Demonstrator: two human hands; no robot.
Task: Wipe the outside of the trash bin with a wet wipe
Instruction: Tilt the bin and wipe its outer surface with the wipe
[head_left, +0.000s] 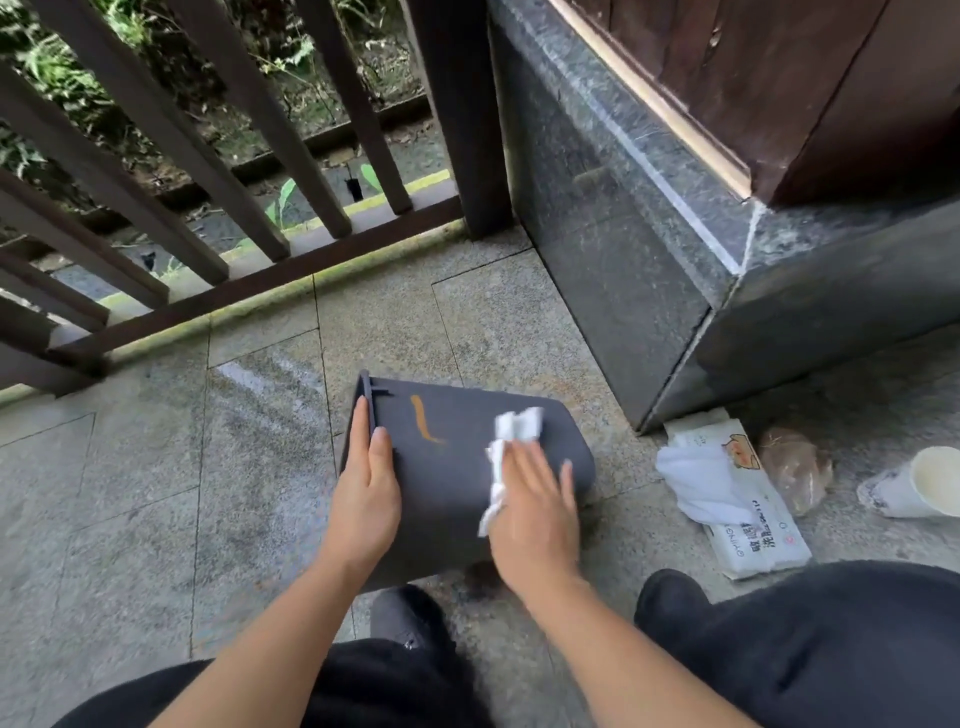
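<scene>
A dark grey trash bin (447, 467) lies on its side on the stone floor, its rim to the left. An orange streak (422, 421) runs across its upper side. My left hand (366, 493) grips the bin at the rim end, fingers over the edge. My right hand (537, 514) lies flat on the bin's side and presses a crumpled white wet wipe (511, 436) against it, to the right of the streak. The right hand is blurred.
A white wet-wipe pack (748, 514) with a loose wipe on it lies on the floor to the right, beside a brown lump (795, 467) and a paper cup (914, 488). A dark stone plinth (649, 270) stands behind, and a wooden railing (234, 182) at left. My knees are below.
</scene>
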